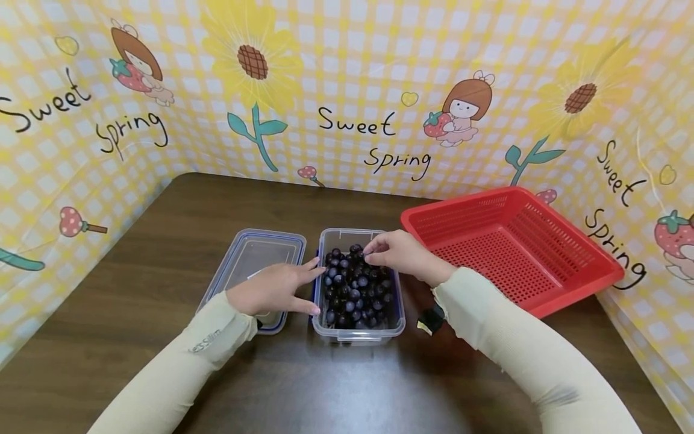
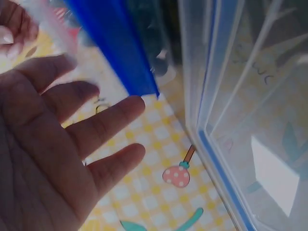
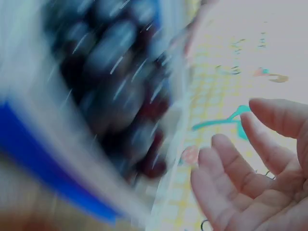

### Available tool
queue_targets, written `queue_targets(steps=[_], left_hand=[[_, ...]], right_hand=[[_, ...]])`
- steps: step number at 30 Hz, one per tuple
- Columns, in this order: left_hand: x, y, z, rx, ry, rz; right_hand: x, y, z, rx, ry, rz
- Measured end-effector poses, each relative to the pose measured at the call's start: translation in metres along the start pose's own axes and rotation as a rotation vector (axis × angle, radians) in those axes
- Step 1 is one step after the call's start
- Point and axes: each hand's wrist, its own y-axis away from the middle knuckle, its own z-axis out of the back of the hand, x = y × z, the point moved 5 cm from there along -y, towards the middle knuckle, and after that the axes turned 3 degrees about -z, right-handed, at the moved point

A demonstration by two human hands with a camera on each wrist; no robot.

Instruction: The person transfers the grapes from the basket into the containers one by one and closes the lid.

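Note:
A clear plastic container with blue edging stands on the table, filled with dark purple grapes. My left hand is at the container's left side, fingers spread, with its fingertips close to the blue edge; the left wrist view shows nothing in that palm. Over the far right part of the container is my right hand, fingers loosely bent above the grapes. In the right wrist view, that hand holds nothing, and the grapes beside it are blurred.
Left of the container lies its clear lid with a blue seal, partly beneath my left hand. A red perforated basket stands at the right. A small black and yellow item is by my right sleeve. Patterned cloth surrounds the dark wooden table.

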Motion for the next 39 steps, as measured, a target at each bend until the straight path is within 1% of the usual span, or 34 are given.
queue_targets(steps=[2,4,5,7,9,11,14,17,18,21,23,26,29,33,36,39], left_hand=[[0.003,0.008,0.005,-0.038,0.025,0.001],[0.009,0.018,0.011,-0.088,0.061,0.018],[0.013,0.024,0.015,-0.116,0.077,0.034],[0.021,0.035,0.023,-0.168,0.128,0.081],[0.030,0.046,0.030,-0.211,0.180,0.128],[0.038,0.057,0.038,-0.244,0.215,0.169],[0.045,0.072,0.046,-0.269,0.229,0.205],[0.051,0.083,0.050,-0.273,0.232,0.235],[0.053,0.087,0.050,-0.278,0.236,0.246],[0.061,0.096,0.048,-0.292,0.269,0.299],[0.066,0.102,0.045,-0.301,0.296,0.342],[0.075,0.108,0.039,-0.289,0.333,0.409],[0.084,0.112,0.033,-0.259,0.365,0.471],[0.097,0.116,0.023,-0.222,0.425,0.526],[0.104,0.118,0.014,-0.190,0.481,0.558],[0.110,0.120,0.006,-0.170,0.516,0.581]], right_hand=[[0.003,0.005,-0.005,0.013,-0.185,-0.016],[0.008,0.009,-0.013,0.042,-0.370,-0.024],[0.011,0.009,-0.019,0.054,-0.443,-0.020],[0.019,0.011,-0.030,0.074,-0.559,0.000],[0.028,0.011,-0.042,0.059,-0.640,0.017],[0.038,0.010,-0.052,0.010,-0.723,0.046],[0.052,0.008,-0.063,-0.123,-0.876,0.113],[0.068,0.009,-0.074,-0.255,-0.994,0.199],[0.073,0.009,-0.079,-0.289,-1.017,0.224],[0.085,0.009,-0.099,-0.347,-1.015,0.274],[0.091,0.008,-0.116,-0.353,-0.994,0.304],[0.095,0.006,-0.141,-0.349,-0.909,0.288],[0.091,0.003,-0.165,-0.330,-0.820,0.215],[0.081,0.000,-0.188,-0.307,-0.736,0.053],[0.075,-0.001,-0.196,-0.311,-0.706,-0.018],[0.070,-0.002,-0.197,-0.323,-0.662,-0.045]])
